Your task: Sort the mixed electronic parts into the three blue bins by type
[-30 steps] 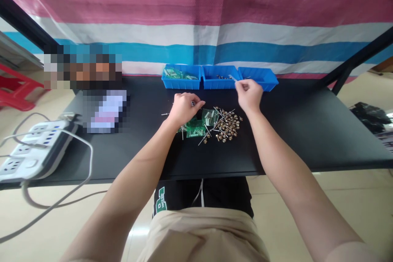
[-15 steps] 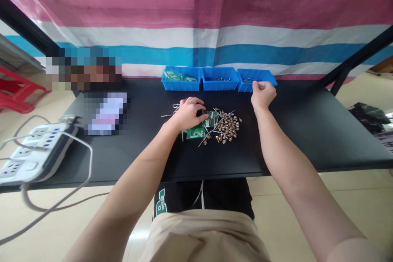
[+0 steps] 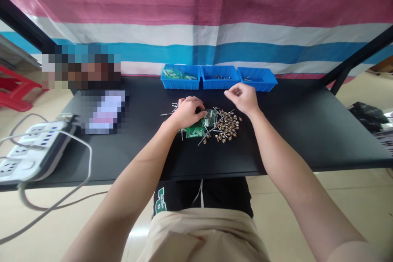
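Observation:
My left hand (image 3: 190, 111) rests palm down on the left part of a pile on the black table, its fingers bent and the thumb apart. Beneath and beside it lie thin silver pins like blind rivets (image 3: 167, 114) and green plastic packets (image 3: 195, 132) with pale rods inside. Brass-coloured screws with broad heads (image 3: 227, 126) make up the pile's right part. My right hand (image 3: 242, 97) hovers between this pile and the bins, its fingers curled together; nothing shows in them. A few pins (image 3: 247, 79) lie in the right blue bin (image 3: 260, 86).
Green packets sit in the left blue bin (image 3: 181, 85) and small screws in the middle blue bin (image 3: 219, 85). A power strip (image 3: 32, 151) with cables and a blurred-out phone-like object (image 3: 107, 110) are at left. A striped sheet (image 3: 153, 4) hangs behind the black table (image 3: 294, 131).
My right hand has moved left and slightly nearer, away from the right bin's front rim. My left hand has stayed on the pile.

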A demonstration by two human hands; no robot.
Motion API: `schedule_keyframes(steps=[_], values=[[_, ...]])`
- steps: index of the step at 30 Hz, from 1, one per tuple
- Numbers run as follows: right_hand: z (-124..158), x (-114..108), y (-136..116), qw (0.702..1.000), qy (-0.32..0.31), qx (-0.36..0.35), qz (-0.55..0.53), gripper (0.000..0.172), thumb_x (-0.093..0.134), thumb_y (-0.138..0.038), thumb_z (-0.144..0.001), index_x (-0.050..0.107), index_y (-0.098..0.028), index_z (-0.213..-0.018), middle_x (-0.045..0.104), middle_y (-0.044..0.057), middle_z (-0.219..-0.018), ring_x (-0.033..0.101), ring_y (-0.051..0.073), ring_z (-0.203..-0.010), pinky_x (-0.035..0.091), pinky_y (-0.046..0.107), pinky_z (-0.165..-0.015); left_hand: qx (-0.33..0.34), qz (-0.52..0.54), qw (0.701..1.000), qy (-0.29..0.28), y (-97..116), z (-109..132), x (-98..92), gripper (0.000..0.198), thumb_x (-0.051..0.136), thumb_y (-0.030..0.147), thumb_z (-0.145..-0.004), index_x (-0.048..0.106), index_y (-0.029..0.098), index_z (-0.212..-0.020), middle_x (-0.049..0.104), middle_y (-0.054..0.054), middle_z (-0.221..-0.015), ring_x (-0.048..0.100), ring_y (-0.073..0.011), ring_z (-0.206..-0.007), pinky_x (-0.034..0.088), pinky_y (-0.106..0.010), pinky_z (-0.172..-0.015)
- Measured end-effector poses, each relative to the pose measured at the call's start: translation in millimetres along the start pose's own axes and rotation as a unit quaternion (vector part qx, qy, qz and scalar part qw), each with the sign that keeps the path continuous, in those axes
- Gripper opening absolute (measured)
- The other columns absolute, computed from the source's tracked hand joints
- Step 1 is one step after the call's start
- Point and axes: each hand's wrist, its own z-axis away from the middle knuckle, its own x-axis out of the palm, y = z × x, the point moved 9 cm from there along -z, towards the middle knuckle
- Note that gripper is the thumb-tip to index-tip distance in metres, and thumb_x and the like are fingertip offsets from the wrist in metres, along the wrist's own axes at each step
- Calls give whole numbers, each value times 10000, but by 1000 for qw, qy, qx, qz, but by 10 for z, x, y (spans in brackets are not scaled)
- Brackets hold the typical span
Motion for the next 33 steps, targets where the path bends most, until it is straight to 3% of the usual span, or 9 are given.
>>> schedule_keyframes(steps=[4, 6, 10, 15, 23, 33], values=[[250, 437, -371, 967, -250, -55, -4, 301, 796, -434, -701, 699, -163, -791, 611, -12, -634, 527, 117, -578, 403, 264, -580, 2, 9, 1000, 15, -23, -5, -27, 175, 614, 335, -871, 712, 196, -915, 716, -83, -1140, 622, -288, -1129, 404, -462, -992], [360, 555, -517, 943, -320, -85, 6, 332, 827, -452, -681, 715, -167, -809, 593, -18, -656, 510, 112, -597, 389, 263, -590, -1, 1, 1000, 18, -47, -7, -25, 176, 615, 343, -864, 708, 203, -915, 720, -83, -1132, 625, -294, -1120, 406, -461, -979], [512, 717, -729, 906, -398, -140, 28, 451, 923, -442, -560, 747, -182, -884, 606, 4, -795, 537, 138, -710, 410, 272, -659, 7, -12, 1000, 21, -59, -8, -14, 172, 592, 313, -854, 711, 204, -912, 721, -89, -1143, 630, -297, -1117, 411, -467, -966], [635, 850, -800, 881, -440, -154, 76, 467, 969, -387, -483, 707, -181, -810, 599, 33, -892, 545, 184, -829, 427, 294, -724, 12, -12, 999, 27, -61, -9, -4, 188, 572, 269, -833, 726, 203, -917, 720, -90, -1155, 626, -307, -1133, 401, -496, -987], [758, 974, -827, 856, -476, -188, 71, 229, 881, -252, -671, 742, -207, -847, 636, 48, -961, 553, 203, -933, 437, 333, -827, 3, -15, 1000, 22, -68, -8, 3, 215, 564, 256, -821, 737, 188, -928, 711, -111, -1171, 622, -309, -1145, 395, -505, -1003], [754, 961, -842, 858, -463, -217, 53, 69, 734, -201, -805, 781, -232, -844, 682, 43, -935, 599, 196, -936, 449, 349, -865, 7, -12, 1000, 24, -67, -6, -2, 210, 561, 264, -822, 739, 201, -914, 707, -104, -1170, 605, -313, -1150, 397, -512, -1004]])
